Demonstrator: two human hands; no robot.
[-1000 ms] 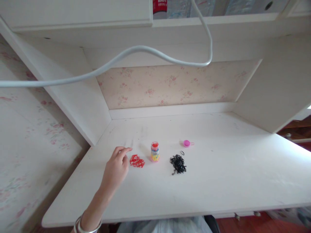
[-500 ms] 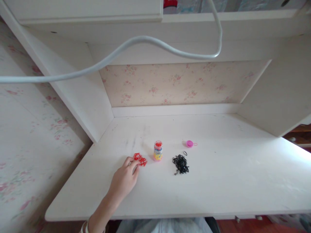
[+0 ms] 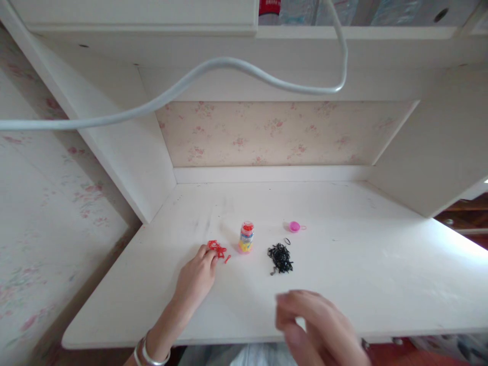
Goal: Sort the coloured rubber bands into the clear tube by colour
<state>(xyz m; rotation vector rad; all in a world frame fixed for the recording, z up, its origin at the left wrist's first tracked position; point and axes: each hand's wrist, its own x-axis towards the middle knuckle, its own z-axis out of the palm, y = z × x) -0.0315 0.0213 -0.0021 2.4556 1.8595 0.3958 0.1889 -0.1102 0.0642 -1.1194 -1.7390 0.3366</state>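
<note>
Desk (image 3: 366, 264); blurred right hand (image 3: 318, 323) half-curled, hold unclear; left hand (image 3: 198, 272), fingers bent, hold unclear. Beyond the right hand, black bands (image 3: 281, 258); right of the left hand, jar (image 3: 246, 239); at its fingertips, red bands (image 3: 216, 248); beyond the right hand, lid (image 3: 295, 226).

Nothing can be read with certainty. On the far shelf (image 3: 354, 33) above the counter (image 3: 343, 284), a red label (image 3: 269, 7) bears small white lettering, blurred and cut by the upper edge of view, its wording unclear.
</note>
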